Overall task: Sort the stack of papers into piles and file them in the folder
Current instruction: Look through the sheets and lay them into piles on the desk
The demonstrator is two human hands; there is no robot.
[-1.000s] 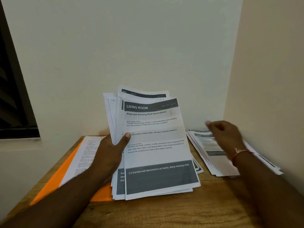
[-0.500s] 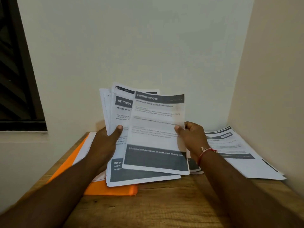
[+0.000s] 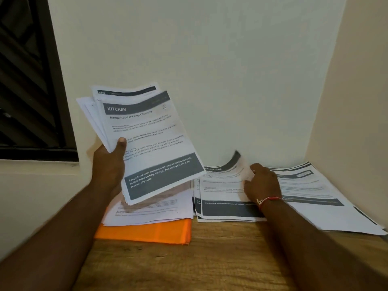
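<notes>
Papers (image 3: 147, 133), fanned in the clamped left hand (image 3: 109, 162), could slip; the right hand (image 3: 262, 181), grip blurred, touched a curling sheet (image 3: 222, 185) under it that might land askew.

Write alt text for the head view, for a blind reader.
The left hand holds a stack of papers topped by a Kitchen sheet; the right hand touches a Living Room sheet on the middle pile on the wooden table. An orange folder under more papers lies left; a third pile lies right.
</notes>
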